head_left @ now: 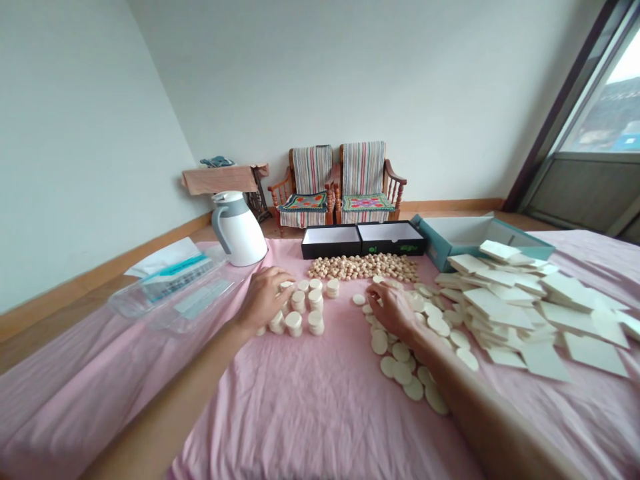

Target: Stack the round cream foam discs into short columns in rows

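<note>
One open teal box (470,235) is lying beyond the right fingers (376,292), its pale inside looking bare, and two black boxes (363,240) just past both sets of fingertips are showing only white lining. The left hand (264,298) is curling over stacked discs (307,310) under its fingers while the right hand (395,308) is pressing on loose discs (400,360) beneath it; whether either is pinching one I cannot tell. Light, stiff and smooth-looking, they are probably asking for a rim pinch, stacks toppling easily
</note>
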`<state>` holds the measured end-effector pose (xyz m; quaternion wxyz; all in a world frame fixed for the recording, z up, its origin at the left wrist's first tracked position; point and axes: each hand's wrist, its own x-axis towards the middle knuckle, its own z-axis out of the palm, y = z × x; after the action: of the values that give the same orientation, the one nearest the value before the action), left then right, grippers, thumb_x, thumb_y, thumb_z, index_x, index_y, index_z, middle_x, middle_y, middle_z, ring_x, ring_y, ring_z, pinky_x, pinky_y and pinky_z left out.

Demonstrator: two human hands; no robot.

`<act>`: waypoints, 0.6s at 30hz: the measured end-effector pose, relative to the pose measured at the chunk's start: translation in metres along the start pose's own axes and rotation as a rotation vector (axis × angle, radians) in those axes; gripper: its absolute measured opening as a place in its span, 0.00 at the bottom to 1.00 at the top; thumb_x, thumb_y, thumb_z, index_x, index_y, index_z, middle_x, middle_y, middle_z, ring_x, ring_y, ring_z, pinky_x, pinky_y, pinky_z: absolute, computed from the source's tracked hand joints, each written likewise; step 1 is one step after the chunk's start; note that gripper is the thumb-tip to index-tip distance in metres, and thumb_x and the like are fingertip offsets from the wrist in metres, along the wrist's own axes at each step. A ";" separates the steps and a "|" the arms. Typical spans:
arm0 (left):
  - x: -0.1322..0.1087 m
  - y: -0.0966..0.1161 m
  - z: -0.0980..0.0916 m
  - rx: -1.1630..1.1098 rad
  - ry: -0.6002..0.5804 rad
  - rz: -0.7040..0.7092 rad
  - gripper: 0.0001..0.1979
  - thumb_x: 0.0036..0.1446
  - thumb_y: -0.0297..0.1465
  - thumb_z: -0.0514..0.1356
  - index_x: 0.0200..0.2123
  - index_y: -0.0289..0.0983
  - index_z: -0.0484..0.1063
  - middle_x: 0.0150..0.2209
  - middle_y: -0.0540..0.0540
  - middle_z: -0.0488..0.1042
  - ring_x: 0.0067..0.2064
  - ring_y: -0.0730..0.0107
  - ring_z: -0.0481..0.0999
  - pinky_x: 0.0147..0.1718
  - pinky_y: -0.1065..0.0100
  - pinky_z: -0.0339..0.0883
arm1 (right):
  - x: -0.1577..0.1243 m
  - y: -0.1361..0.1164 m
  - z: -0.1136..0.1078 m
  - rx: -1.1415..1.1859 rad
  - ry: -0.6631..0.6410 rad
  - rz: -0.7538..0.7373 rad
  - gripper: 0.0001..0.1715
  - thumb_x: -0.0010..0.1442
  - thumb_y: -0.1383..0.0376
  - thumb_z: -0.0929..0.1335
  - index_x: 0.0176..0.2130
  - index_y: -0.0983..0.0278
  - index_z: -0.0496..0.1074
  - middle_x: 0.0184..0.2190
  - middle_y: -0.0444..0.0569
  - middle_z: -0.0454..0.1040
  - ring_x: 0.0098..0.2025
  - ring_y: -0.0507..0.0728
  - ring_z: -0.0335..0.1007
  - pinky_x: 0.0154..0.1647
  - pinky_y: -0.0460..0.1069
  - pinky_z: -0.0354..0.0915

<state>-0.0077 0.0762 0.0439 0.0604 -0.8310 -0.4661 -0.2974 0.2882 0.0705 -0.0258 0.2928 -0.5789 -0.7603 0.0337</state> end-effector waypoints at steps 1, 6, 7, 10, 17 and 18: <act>0.010 0.000 0.002 0.025 -0.040 0.007 0.09 0.53 0.31 0.58 0.36 0.41 0.77 0.40 0.46 0.75 0.44 0.62 0.72 0.46 0.61 0.63 | 0.000 -0.001 -0.001 0.002 -0.006 -0.004 0.09 0.57 0.68 0.61 0.33 0.64 0.70 0.32 0.49 0.72 0.33 0.53 0.65 0.35 0.45 0.55; 0.049 -0.003 0.020 0.112 -0.248 0.006 0.13 0.46 0.30 0.62 0.38 0.45 0.78 0.46 0.45 0.74 0.48 0.54 0.70 0.47 0.55 0.61 | -0.001 -0.004 -0.004 0.012 -0.056 0.021 0.09 0.57 0.69 0.62 0.35 0.64 0.71 0.34 0.50 0.72 0.35 0.53 0.66 0.36 0.45 0.56; 0.054 -0.002 0.023 0.117 -0.269 0.011 0.13 0.45 0.29 0.62 0.36 0.45 0.79 0.46 0.46 0.74 0.48 0.53 0.70 0.46 0.56 0.61 | -0.001 -0.004 -0.004 0.014 -0.064 0.028 0.09 0.57 0.69 0.62 0.36 0.64 0.71 0.35 0.50 0.72 0.36 0.53 0.66 0.36 0.45 0.56; 0.063 0.000 0.029 0.113 -0.325 0.041 0.10 0.43 0.29 0.63 0.32 0.45 0.80 0.43 0.46 0.76 0.47 0.53 0.71 0.45 0.57 0.61 | -0.001 -0.004 -0.005 0.020 -0.085 0.034 0.10 0.58 0.69 0.61 0.38 0.64 0.71 0.36 0.51 0.73 0.37 0.54 0.66 0.37 0.45 0.57; 0.069 0.001 0.041 0.080 -0.369 0.079 0.09 0.40 0.29 0.62 0.28 0.42 0.79 0.39 0.46 0.78 0.46 0.54 0.72 0.45 0.60 0.60 | -0.001 -0.005 -0.006 0.026 -0.088 0.041 0.11 0.59 0.68 0.61 0.39 0.64 0.71 0.37 0.52 0.72 0.39 0.54 0.67 0.40 0.45 0.57; 0.069 0.001 0.042 0.072 -0.365 0.084 0.08 0.40 0.28 0.62 0.28 0.42 0.79 0.37 0.46 0.78 0.45 0.55 0.73 0.44 0.60 0.60 | -0.001 -0.005 -0.006 0.026 -0.091 0.040 0.11 0.59 0.68 0.61 0.39 0.64 0.71 0.37 0.52 0.72 0.40 0.54 0.67 0.40 0.45 0.57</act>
<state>0.0380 0.1429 0.0482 0.0166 -0.8871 -0.4447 -0.1221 0.2869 0.0662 -0.0198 0.2645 -0.5882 -0.7605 0.0756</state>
